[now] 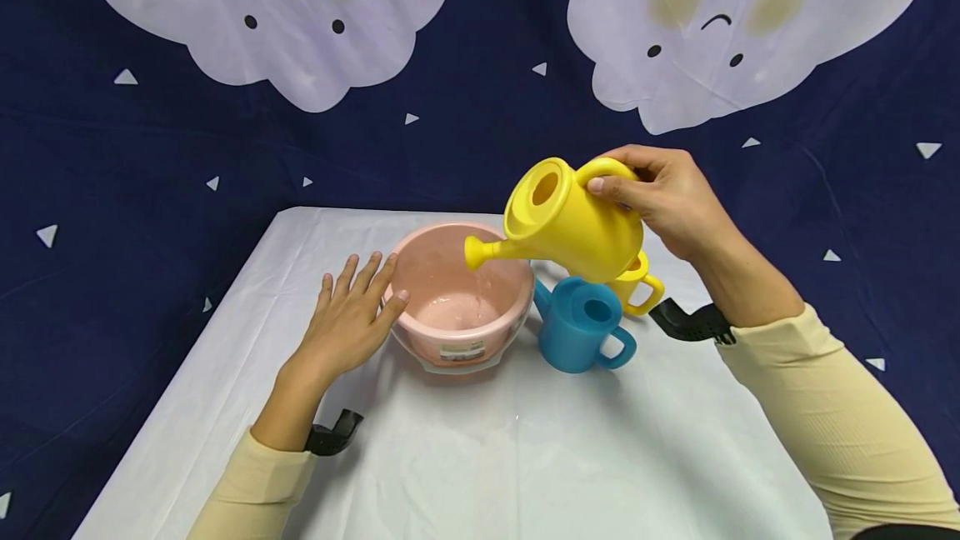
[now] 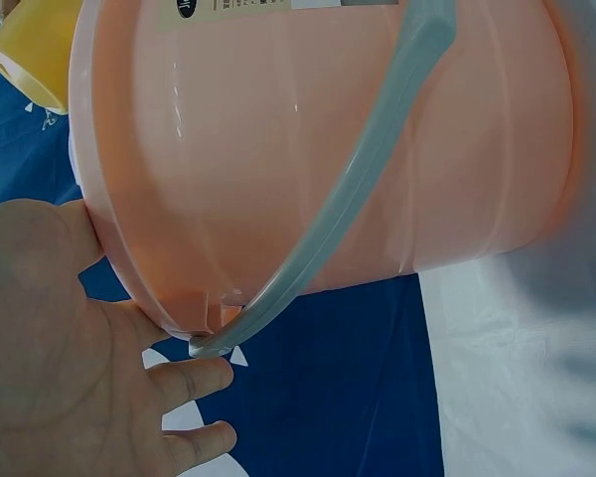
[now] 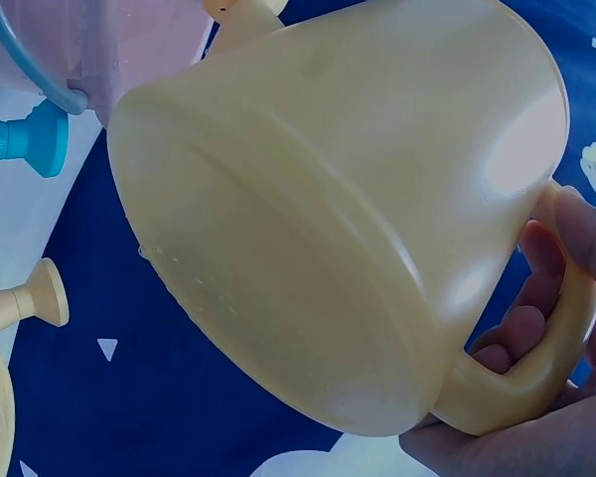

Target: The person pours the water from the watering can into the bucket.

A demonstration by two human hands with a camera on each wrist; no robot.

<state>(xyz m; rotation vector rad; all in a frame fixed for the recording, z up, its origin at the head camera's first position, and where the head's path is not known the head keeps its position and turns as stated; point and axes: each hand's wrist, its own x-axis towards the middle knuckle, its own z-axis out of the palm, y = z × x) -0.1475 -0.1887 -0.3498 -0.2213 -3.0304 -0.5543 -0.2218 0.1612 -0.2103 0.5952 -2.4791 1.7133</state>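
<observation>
A yellow watering can (image 1: 577, 227) hangs tilted in the air, its handle gripped by my right hand (image 1: 667, 194). Its spout head points down over a pink bucket (image 1: 461, 344), and thin streams of water fall inside. My left hand (image 1: 348, 315) rests with spread, straight fingers at the bucket's left rim. In the left wrist view, the thumb and fingertips lie right at the rim, close to the grey bucket handle (image 2: 343, 219). The right wrist view shows the can's underside with droplets on it, and curled fingers (image 3: 521, 338) through the handle loop.
A blue watering can (image 1: 573, 332) stands just right of the bucket. Behind it is another yellow watering can (image 1: 637, 286), partly hidden by the raised one. A white cloth (image 1: 600, 448) covers the table, and a dark blue curtain with clouds (image 1: 480, 148) hangs behind.
</observation>
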